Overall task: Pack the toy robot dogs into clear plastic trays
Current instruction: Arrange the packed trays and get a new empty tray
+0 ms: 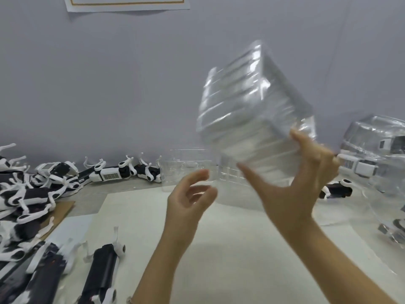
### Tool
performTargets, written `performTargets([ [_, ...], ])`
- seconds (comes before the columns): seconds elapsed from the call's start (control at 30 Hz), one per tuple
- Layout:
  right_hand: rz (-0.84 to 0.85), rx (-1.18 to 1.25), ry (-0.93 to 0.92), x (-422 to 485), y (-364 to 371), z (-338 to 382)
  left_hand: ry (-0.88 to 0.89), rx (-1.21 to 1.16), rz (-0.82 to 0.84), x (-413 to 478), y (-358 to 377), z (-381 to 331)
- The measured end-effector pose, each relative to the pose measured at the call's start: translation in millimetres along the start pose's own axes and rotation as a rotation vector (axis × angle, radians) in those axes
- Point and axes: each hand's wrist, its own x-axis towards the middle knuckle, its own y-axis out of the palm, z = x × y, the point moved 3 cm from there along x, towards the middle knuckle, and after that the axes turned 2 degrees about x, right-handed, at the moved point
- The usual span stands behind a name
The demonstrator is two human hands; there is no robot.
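1. Lilac-grey wall (109, 84) fills the background, with a sheet of paper (127, 3) stuck at its top edge.
2. A counter (219, 249) covered in pale sheets runs below it.
3. A stack of clear trays (252, 119), blurred and tilted, is raised above the counter.
4. A heap of toy robot dogs (28, 194), black and white, lies at the left, and more of them trail along the wall.
5. Filled clear trays (372, 150) are piled at the right edge.
6. The right hand (293, 189) grips the stack's lower end, fingers (294, 139) and thumb spread around it.
7. The left hand (188, 207) holds nothing, its fingers loosely curled and apart.
8. One empty clear tray (188, 165) stands behind the left hand.
9. A single dog (336, 190) lies beside the filled trays.
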Motion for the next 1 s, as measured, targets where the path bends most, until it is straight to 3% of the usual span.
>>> performTargets([
  [0.07, 0.133, 0.118, 0.116, -23, -6, 32, 0.083, -0.145, 0.069, -9, 15, -25],
  [0.2, 0.37, 0.364, 0.561, -41, -5, 58, 0.2, -0.099, 0.037, -25, 10, -52],
  [0.33, 0.574, 0.48, 0.605, -38, -1, 61, 0.184, -0.066, -0.156, -26, -3, -60],
  [0.4, 0.628, 0.565, 0.674, -41, 1, 56, 0.111, -0.093, -0.154, -22, -7, -58],
  [0.57, 0.655, 0.601, 0.721, -39, 5, 43, 0.013, -0.135, -0.083, -21, -4, -52],
  [0.77, 0.563, 0.651, 0.761, -29, -3, 41, 0.099, -0.047, -0.078, -28, 0, -69],
  [1.0, 0.537, 0.876, 0.812, -17, -12, 52, 0.081, -0.146, 0.02, -36, 0, -90],
])
